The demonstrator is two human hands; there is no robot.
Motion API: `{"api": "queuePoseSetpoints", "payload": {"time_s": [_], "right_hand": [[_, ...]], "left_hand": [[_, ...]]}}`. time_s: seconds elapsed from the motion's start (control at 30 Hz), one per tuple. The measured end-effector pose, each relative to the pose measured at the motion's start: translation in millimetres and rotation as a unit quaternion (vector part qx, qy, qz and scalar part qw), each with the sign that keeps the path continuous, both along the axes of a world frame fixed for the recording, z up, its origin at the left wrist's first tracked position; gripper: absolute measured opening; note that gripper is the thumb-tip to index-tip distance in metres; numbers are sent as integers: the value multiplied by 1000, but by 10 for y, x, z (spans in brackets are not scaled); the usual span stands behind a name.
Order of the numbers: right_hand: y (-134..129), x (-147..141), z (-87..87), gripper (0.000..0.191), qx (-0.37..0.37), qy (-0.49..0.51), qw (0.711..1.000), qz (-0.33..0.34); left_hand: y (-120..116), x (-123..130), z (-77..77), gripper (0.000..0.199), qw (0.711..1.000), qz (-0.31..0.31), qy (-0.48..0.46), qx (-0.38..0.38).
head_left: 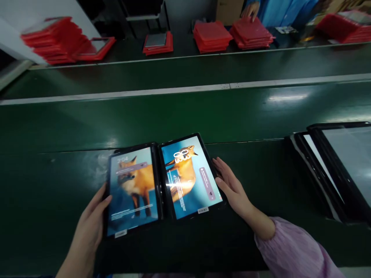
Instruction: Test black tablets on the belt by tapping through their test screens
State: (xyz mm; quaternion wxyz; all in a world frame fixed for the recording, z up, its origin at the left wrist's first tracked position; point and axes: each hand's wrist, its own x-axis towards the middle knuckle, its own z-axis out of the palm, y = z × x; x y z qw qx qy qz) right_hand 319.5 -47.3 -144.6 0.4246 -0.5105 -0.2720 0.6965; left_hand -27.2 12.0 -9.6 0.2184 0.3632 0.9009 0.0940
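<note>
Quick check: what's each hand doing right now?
Left hand: holding the left tablet by its outer edge.
Right hand: holding the right tablet by its outer edge.

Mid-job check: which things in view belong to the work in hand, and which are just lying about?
In hand:
- left tablet, held by left hand
- right tablet, right hand at its edge

Apparently lying about:
- black stack
- red stacks; another person's hand on one

The left tablet (133, 189) and right tablet (188, 177) have smooth, glossy, glass-like faces. The table (174, 116) looks smooth with a soft sheen; the sleeve (295, 247) is thin, gathered cloth.
</note>
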Motion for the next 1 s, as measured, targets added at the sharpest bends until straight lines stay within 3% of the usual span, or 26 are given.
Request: {"api": "queuePoseSetpoints", "payload": {"time_s": [0.1, 0.23, 0.3, 0.37, 0.47, 0.57, 0.67, 0.77, 0.83, 0.9, 1.0], "right_hand": [[-56, 41, -3, 74, -6, -14, 1000, -1], [3, 276, 52, 62, 42, -180, 983, 9], [126, 383, 142, 41, 125, -314, 941, 11], [280, 404, 254, 17, 246, -384, 887, 65], [477, 289, 370, 24, 398, -370, 821, 176], [566, 204, 361, 30, 429, -378, 787, 231], [543, 326, 320, 34, 398, -421, 782, 232], [427, 575, 356, 32, 341, -480, 793, 156], [315, 707, 414, 31, 300, -500, 806, 98], [194, 770, 471, 32, 269, -502, 820, 59], [40, 765, 531, 33, 264, -501, 823, 42]], "left_hand": [[49, 264, -49, 86, 986, 125, -103, 37], [98, 476, -87, 90, 976, 138, -164, 37], [134, 588, -133, 92, 975, 128, -182, 26], [187, 714, -203, 94, 974, 110, -196, 18], [273, 844, -318, 92, 973, 64, -222, 14], [282, 799, -385, 97, 966, 6, -260, 0], [179, 625, -374, 110, 965, -78, -246, -43], [98, 507, -355, 124, 961, -195, -168, -100], [151, 508, -399, 126, 960, -226, -122, -109], [299, 553, -492, 114, 974, -188, -113, -62], [563, 639, -625, 86, 978, -72, -185, 62]]}}
